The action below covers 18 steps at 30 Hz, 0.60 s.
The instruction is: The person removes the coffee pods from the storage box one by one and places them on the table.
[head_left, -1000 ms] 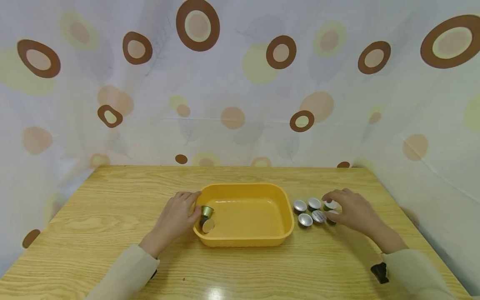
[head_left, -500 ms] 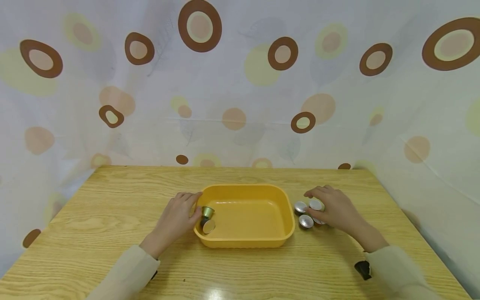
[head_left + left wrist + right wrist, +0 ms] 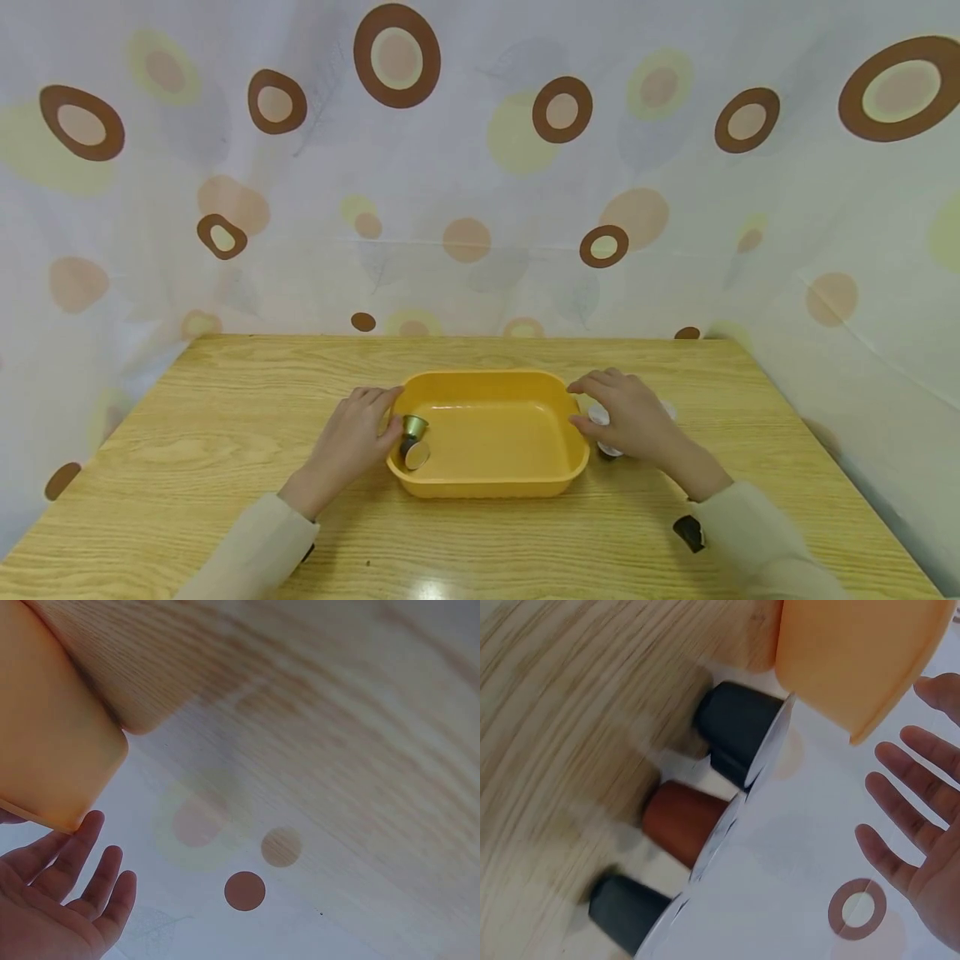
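A yellow plastic basin [image 3: 491,433] stands mid-table. Inside its left end lie a green-gold coffee capsule [image 3: 415,426] and one with a tan lid [image 3: 417,454]. My left hand [image 3: 358,429] is at the basin's left rim, fingers loosely extended, fingertips right at the edge. At the right rim is my right hand [image 3: 626,421], its thumb and index fingertip overlapping the edge, the other fingers spread. Beneath and behind the right hand stand silver-lidded coffee capsules, mostly hidden in the head view; the right wrist view shows a dark capsule [image 3: 742,720] and a brown capsule [image 3: 686,821].
Another dark capsule [image 3: 630,911] stands lower in the right wrist view. The wood-grain table [image 3: 480,542] extends round the basin. A patterned cloth [image 3: 465,167] hangs behind the table and along its sides.
My right hand has moved left from the far capsules, across the group, to the basin's right rim. My left hand stays at the left rim, and the basin has hardly shifted.
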Motion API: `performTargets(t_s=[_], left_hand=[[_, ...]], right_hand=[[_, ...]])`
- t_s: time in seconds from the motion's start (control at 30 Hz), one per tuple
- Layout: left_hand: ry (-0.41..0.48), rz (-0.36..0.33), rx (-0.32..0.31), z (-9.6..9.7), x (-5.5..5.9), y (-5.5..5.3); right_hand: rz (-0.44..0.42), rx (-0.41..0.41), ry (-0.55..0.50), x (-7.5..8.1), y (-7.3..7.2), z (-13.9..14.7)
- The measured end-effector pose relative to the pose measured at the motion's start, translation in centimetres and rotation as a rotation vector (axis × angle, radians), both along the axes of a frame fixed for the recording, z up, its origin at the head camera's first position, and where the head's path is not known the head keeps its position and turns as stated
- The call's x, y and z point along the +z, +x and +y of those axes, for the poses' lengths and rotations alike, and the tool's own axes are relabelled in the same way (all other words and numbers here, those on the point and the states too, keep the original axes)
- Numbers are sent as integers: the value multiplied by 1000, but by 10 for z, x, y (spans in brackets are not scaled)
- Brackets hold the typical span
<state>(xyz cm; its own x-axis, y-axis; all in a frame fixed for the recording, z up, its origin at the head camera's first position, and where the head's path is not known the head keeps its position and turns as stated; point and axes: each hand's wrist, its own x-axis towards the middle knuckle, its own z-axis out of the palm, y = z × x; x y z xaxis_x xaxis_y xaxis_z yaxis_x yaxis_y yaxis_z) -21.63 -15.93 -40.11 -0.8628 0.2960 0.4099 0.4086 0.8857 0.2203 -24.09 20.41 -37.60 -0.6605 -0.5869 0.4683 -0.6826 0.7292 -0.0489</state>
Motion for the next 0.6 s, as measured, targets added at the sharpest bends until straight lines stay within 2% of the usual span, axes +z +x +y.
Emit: performTargets(t_s=[0.6], left_hand=[[3, 12, -6, 0, -1, 0]], right_hand=[[-88, 83, 67, -4, 1, -54]])
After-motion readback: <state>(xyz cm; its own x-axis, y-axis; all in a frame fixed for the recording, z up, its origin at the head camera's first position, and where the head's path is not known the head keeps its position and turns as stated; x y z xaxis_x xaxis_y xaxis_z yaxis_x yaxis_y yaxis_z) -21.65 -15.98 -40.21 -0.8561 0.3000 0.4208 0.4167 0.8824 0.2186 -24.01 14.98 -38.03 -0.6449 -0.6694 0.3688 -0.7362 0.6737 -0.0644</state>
